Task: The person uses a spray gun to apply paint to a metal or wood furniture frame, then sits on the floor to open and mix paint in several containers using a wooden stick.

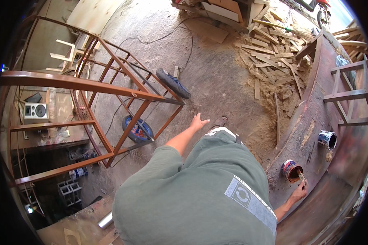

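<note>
My right hand (300,191) is closed on the handle of a paintbrush (301,174), whose lower end is hidden inside a paint can (288,166). Reddish-brown paint coats that can's rim and inside. A second open can (325,139), smeared and dark within, lies a little farther off. Out in front of my body my left hand (199,122) holds nothing, its fingers apart. Nearest to it, on the left, stands a tall metal frame (141,95) painted reddish brown. Two wheels, a tilted one (173,83) and a blue-rimmed one (138,128), are at its foot.
Wood offcuts (274,61) and sawdust cover the floor at the far right, with a broom (288,30) on them. A grey metal stand (349,96) is on the right. A cable (151,42) crosses the floor. A speaker (36,110) and concrete block (69,192) are left.
</note>
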The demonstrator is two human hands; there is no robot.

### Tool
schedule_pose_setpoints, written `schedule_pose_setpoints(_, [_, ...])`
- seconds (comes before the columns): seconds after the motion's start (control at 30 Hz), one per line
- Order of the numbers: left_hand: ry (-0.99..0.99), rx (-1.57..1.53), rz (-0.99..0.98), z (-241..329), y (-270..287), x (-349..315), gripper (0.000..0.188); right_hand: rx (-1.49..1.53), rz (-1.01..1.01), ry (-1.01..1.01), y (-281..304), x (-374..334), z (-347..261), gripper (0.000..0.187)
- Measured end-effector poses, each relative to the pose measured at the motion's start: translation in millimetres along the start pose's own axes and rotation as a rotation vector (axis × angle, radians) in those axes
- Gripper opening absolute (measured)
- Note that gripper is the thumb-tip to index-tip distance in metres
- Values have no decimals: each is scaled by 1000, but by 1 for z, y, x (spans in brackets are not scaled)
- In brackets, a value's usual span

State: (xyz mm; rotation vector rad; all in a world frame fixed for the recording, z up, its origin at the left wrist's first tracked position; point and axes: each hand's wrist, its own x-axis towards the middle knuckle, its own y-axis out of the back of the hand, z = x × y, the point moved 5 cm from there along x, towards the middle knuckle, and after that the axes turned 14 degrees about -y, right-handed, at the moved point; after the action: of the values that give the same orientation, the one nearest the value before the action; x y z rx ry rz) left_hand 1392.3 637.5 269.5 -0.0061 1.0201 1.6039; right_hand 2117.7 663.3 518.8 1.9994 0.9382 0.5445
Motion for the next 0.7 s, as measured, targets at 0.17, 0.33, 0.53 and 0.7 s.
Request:
schedule_pose_setpoints(0.17, [93, -44, 32, -35, -10, -33, 107, -275, -72, -38, 2, 15, 16, 32])
schedule_pose_setpoints(0.33, [174, -69, 48, -56, -14, -49, 110, -176, -246, -290, -1, 4, -16, 33])
schedule_pose_setpoints(0.53, [160, -84, 114, -56, -3, -50, 109, -329, -8, 38, 0, 14, 18, 36])
schedule_pose_setpoints(0.7, [109, -112, 118, -37, 3, -28, 106, -121, -241, -177, -1, -7, -9, 36])
